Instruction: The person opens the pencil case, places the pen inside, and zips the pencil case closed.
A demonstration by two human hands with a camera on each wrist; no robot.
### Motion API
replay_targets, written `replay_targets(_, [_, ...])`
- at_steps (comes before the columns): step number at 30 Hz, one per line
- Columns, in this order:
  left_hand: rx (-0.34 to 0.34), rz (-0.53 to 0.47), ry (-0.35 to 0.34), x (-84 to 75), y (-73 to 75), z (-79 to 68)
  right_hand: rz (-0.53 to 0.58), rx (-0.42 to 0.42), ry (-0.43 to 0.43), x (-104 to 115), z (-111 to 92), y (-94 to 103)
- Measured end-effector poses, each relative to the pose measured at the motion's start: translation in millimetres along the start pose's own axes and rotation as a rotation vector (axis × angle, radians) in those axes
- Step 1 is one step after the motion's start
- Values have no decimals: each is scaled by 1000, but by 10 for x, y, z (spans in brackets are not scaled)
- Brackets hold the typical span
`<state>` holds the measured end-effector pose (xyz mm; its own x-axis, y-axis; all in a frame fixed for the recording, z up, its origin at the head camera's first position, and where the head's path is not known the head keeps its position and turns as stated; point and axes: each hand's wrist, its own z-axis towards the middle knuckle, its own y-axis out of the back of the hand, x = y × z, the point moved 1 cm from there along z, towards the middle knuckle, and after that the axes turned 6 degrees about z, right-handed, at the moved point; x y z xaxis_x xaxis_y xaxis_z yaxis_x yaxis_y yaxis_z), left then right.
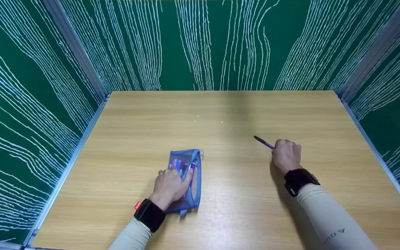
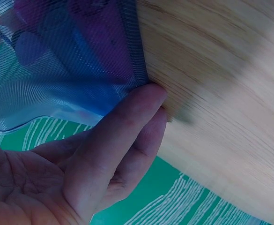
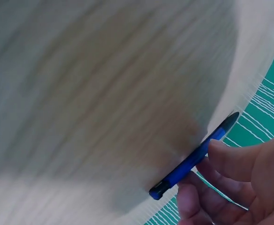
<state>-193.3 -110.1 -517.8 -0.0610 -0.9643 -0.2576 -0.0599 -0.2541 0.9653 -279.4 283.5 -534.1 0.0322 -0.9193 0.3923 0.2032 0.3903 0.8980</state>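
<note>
A blue mesh pencil pouch (image 1: 196,194) with a zipper lies left of the table's middle, several coloured pens (image 1: 179,164) inside it. Over its left side, my left hand (image 1: 171,184) grips the pouch; the left wrist view shows my fingers (image 2: 122,122) at the mesh edge. My right hand (image 1: 286,155) is to the right of the pouch, clearly apart from it. Between thumb and fingers it pinches a blue pen (image 3: 188,161) with dark ends. In the head view the pen's dark end points up and left, toward the back of the table.
The wooden table (image 1: 144,121) has a light grain and carries both hands' shadows. Green panels (image 1: 217,45) with wavy white lines stand along its back and sides, joined by grey metal posts (image 1: 78,52) at the corners. A few tiny bright specks show near the middle.
</note>
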Motion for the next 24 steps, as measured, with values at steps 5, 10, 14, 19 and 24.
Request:
replay_targets(5, [0,1,0,3,-7,0,-1,13,-15,-2,1,-25])
replay_targets(10, [-14,0,-5,11,-16,3,-10,26,-22,14,5,-27])
replay_targets(14, [-31,-1,-19,15,-21,6,-14,25,-2,20,-3,-17])
replay_targets(19, [-14,-10,-13,14,-20,9,5,41,-8,23,-20,-7])
replay_targets(24, [-8,-3,-9,6,-9,11,21,42,-25,51,-27,25])
